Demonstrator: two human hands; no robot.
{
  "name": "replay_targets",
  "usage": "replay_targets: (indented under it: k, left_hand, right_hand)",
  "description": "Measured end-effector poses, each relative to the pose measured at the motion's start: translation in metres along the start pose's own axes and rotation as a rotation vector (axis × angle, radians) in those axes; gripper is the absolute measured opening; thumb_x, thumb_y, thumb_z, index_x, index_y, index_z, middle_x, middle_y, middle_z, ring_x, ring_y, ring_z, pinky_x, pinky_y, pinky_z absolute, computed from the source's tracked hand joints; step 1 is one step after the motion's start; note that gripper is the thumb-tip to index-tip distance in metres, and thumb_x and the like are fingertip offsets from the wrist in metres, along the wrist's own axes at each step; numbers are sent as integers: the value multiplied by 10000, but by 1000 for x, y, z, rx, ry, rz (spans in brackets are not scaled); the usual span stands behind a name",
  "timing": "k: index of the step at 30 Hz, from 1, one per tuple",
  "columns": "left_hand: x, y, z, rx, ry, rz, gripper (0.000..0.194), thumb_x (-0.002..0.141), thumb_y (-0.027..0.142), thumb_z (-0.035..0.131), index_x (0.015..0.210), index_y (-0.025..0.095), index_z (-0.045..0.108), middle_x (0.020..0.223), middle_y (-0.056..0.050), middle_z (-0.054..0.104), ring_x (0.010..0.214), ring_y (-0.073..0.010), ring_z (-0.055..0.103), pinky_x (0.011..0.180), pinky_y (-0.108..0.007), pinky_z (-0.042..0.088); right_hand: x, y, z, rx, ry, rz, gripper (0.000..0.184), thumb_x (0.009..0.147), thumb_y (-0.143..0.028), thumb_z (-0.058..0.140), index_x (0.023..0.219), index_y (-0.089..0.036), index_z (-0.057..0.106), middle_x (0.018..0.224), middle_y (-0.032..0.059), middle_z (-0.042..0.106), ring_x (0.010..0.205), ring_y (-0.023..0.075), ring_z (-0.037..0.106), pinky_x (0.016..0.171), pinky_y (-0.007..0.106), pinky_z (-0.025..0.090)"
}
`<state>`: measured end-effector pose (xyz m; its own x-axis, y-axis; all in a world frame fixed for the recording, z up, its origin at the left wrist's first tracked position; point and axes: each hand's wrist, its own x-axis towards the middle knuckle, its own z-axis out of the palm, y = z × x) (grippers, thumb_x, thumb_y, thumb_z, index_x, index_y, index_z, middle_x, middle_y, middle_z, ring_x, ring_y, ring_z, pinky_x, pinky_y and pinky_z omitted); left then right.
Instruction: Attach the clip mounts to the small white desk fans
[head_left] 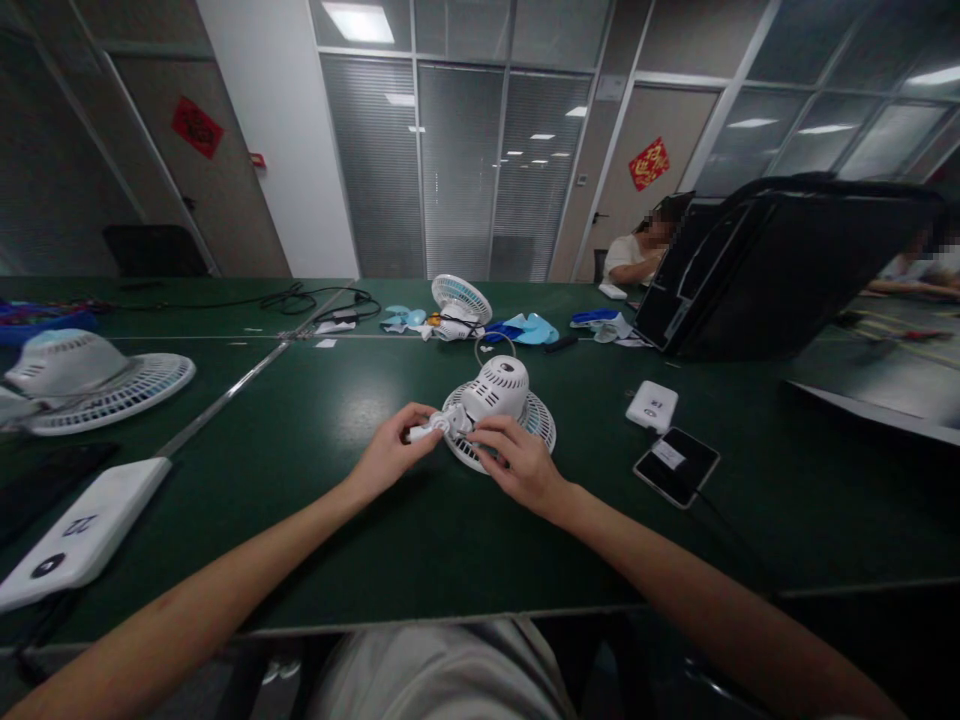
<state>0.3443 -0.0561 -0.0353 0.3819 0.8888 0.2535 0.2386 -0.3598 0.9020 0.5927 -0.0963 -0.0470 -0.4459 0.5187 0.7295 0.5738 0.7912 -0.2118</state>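
A small white fan (501, 395) lies grille-down on the dark green table (360, 520), its motor housing facing up. My left hand (391, 452) pinches a small white part that sticks out at the fan's left side. My right hand (519, 463) rests closed on the fan's grille rim, just below the motor housing, holding it in place.
A white power bank (652, 406) and a black phone (676, 466) lie to the right. Another fan (94, 382) and a white device (79, 534) lie at left. Farther back are a third fan (460, 305), blue blades, cables and a black case (780, 265). People sit at the back right.
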Motion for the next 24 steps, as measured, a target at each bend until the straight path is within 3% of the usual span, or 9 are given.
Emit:
replay_targets:
  k: [8,12,15,20,24]
  left_hand:
    - [-6,-1,14,-7,40,-40,409,893,482,672,1161,178,616,1068,-52,673,488,-79,512,413,-208,385]
    - [-6,-2,19,-150,33,-43,421,889,420,672,1223,171,619,1170,-74,658,623,-108,605,597,-252,531]
    - [-6,-1,19,-277,37,-64,463,883,380,662,1288,163,609,1226,-93,650,726,-139,653,775,-313,570]
    - [-6,-8,20,-421,2,-206,466,876,381,673,1260,118,639,1080,-102,699,735,-164,670,790,-334,573]
    - [-5,-11,21,-498,21,-184,423,897,409,649,1205,121,673,1013,-92,704,707,-164,660,735,-335,583]
  right_hand:
    - [-1,1,2,-18,3,-10,269,985,-176,585,1247,-234,617,1208,96,623,1096,220,644,905,366,582]
    - [-1,0,0,-26,10,-1,298,982,-168,582,1271,-236,612,1216,98,611,1100,220,638,887,356,589]
    - [-1,0,0,-25,24,-3,340,975,-158,574,1302,-243,601,1221,97,608,1092,220,638,865,352,601]
    - [0,-2,-1,5,42,15,372,983,-150,559,1342,-242,587,1210,99,611,1052,206,656,856,336,615]
    - [-1,0,-1,-2,53,30,360,994,-164,555,1342,-248,591,1197,98,619,1034,209,665,833,336,623]
